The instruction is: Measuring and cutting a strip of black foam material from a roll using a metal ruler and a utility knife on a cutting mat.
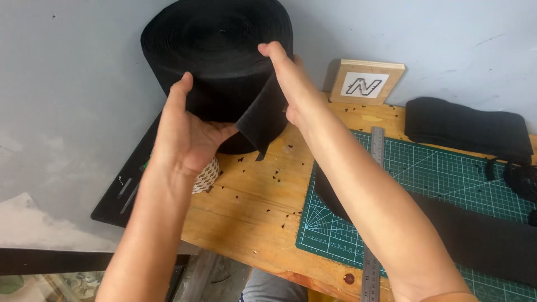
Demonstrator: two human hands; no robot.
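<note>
A big roll of wide black fabric band [215, 50] stands on the back left of a wooden table [257, 201], against the wall. My left hand [184, 131] presses on the roll's front lower side, thumb up. Reaching across from the right, my right hand [288, 78] grips the loose end of the band [260, 126], which hangs off the roll's right side. A long strip of the same black band [481, 235] runs out over the cutting mat beneath my right forearm.
A green cutting mat [425, 173] covers the table's right part, with a steel ruler [376, 151] across it. A small wooden block [366, 83] leans on the wall. Folded black fabric [467, 126] lies at back right. Small black scraps dot the wood. A tape roll [206, 176] sits under my left hand.
</note>
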